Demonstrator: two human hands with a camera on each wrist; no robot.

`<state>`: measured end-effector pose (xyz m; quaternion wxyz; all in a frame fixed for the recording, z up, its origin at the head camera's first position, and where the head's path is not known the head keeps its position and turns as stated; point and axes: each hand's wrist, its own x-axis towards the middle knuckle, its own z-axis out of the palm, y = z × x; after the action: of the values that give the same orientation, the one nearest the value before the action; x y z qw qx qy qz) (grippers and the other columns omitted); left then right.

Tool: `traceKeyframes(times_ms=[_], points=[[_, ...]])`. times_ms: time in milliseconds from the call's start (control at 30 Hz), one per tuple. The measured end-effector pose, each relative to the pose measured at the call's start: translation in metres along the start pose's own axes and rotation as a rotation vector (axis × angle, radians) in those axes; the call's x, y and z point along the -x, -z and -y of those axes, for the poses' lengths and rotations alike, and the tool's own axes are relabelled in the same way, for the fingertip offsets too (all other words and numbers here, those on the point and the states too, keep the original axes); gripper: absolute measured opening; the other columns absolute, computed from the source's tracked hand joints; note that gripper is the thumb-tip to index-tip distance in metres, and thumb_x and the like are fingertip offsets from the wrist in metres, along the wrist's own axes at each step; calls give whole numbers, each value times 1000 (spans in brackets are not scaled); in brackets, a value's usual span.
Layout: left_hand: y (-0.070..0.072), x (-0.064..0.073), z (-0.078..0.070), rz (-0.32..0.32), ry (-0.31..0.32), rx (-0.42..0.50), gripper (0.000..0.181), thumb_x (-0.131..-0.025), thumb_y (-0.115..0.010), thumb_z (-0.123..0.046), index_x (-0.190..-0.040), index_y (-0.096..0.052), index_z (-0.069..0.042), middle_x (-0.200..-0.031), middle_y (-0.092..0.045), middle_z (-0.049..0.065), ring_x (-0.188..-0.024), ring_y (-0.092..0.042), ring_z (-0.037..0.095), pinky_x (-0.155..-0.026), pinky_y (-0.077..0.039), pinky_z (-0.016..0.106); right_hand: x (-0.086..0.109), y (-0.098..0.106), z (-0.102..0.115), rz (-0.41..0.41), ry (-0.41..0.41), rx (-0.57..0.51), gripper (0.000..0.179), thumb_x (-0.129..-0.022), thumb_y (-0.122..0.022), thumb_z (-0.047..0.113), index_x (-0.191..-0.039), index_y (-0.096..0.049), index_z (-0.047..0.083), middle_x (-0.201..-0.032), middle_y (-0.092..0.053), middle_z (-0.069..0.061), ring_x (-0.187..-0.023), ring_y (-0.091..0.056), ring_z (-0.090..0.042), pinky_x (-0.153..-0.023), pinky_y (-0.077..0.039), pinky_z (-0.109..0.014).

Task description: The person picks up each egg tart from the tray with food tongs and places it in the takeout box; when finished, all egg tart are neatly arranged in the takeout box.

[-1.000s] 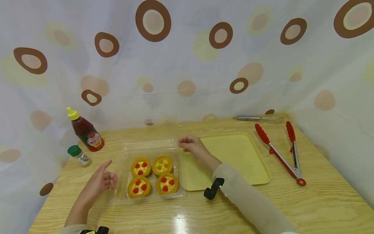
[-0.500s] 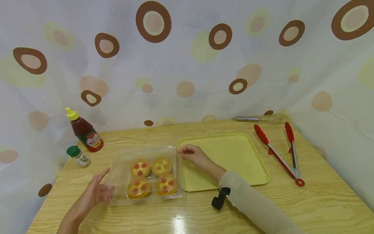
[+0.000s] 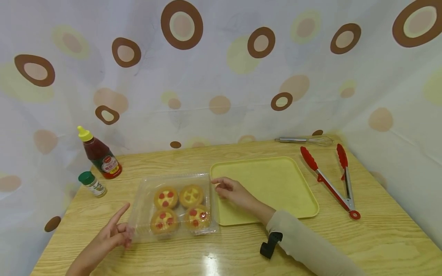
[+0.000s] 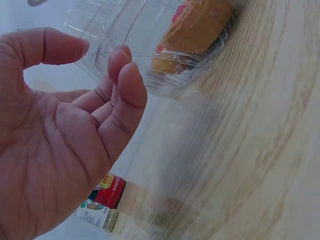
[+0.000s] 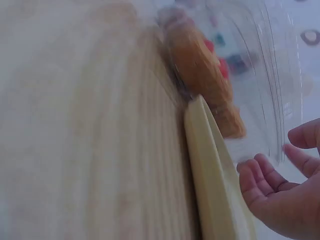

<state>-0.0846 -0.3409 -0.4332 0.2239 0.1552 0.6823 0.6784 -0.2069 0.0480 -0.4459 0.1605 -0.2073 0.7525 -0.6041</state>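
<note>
A clear plastic clamshell box (image 3: 145, 195) stands on the table with its lid down over several egg tarts (image 3: 165, 197), most topped with red pieces. My left hand (image 3: 107, 239) is at the box's left side, index finger stretched out, the other fingers loosely bent at the plastic edge. In the left wrist view, a gap shows between its thumb and fingers (image 4: 120, 100), close to the lid's rim. At the right side, my right hand (image 3: 235, 191) has loosely bent fingers by the lid edge, above a yellow tray (image 3: 269, 184). Whether either hand touches the lid is unclear.
At the left back stand a red sauce bottle (image 3: 103, 161) with a yellow cap and a green-lidded shaker (image 3: 92, 184). Red-tipped tongs (image 3: 333, 188) lie spread right of the tray. A whisk (image 3: 304, 140) lies along the back edge.
The lid has swung from raised at the back down over the tarts. My left hand has moved slightly down; the right hand has come down a little along the box's right side.
</note>
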Motion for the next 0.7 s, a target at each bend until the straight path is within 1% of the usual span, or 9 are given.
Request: traceKeyframes(times_ms=[67,133,233,300,400,467,533,633,700], points=[[0,-1,0,14,6,16,78,-96,-37,3,-150,5,-35,-87,-54,-5,-78,-54,7,-73,-51,31,11,-1,3,48,21,49,36,-97,-52,11,-132,-50,2,-103,-57,-13,-91,-53,-16,-78,-47,-27],[-1,-1,0,21,15,24,79,-97,-37,2,-151,10,-31,-86,-54,-5,-78,-55,8,-73,-51,31,22,-3,7,104,34,95,42,-98,-52,14,-138,-44,5,-103,-57,-11,-91,-53,-17,-78,-45,-26],[-1,-2,-1,17,20,12,78,-98,-37,0,-150,18,-19,-86,-55,-5,-77,-55,8,-72,-51,31,36,-4,11,200,55,126,50,-99,-51,16,-145,-33,8,-102,-58,-8,-90,-56,-20,-76,-47,-27],[-1,-2,-1,12,17,0,76,-99,-37,0,-150,18,-16,-85,-55,-5,-77,-55,8,-71,-51,30,44,-6,13,263,50,106,55,-99,-50,17,-148,-25,10,-98,-61,-10,-88,-60,-26,-75,-50,-29],[0,-2,2,9,1,-6,74,-99,-36,0,-151,11,-25,-86,-57,-4,-76,-56,9,-70,-51,30,53,-10,14,337,36,14,63,-99,-50,14,-151,-14,10,-92,-63,-17,-84,-62,-37,-74,-54,-36],[1,-2,3,15,-13,6,74,-99,-35,1,-152,6,-30,-87,-57,-4,-76,-56,9,-69,-51,30,56,-13,14,358,16,-65,67,-99,-51,12,-151,-9,10,-90,-63,-22,-84,-62,-43,-75,-54,-41],[1,-2,4,21,-25,14,73,-100,-34,2,-152,5,-32,-87,-58,-4,-76,-56,10,-69,-51,30,58,-16,15,362,-5,-125,72,-97,-53,11,-151,-6,10,-91,-63,-24,-84,-61,-46,-76,-54,-43],[1,-4,3,13,-14,8,73,-100,-35,0,-152,8,-27,-86,-57,-4,-76,-56,10,-69,-51,30,58,-19,16,338,-34,-154,76,-95,-56,10,-151,-5,10,-91,-63,-24,-85,-61,-45,-76,-54,-44],[2,-7,2,1,0,-13,72,-100,-36,-1,-151,11,-20,-84,-57,-4,-75,-56,9,-69,-51,31,56,-20,18,319,-51,-146,77,-94,-57,9,-151,-5,11,-89,-63,-23,-84,-62,-42,-76,-53,-44]])
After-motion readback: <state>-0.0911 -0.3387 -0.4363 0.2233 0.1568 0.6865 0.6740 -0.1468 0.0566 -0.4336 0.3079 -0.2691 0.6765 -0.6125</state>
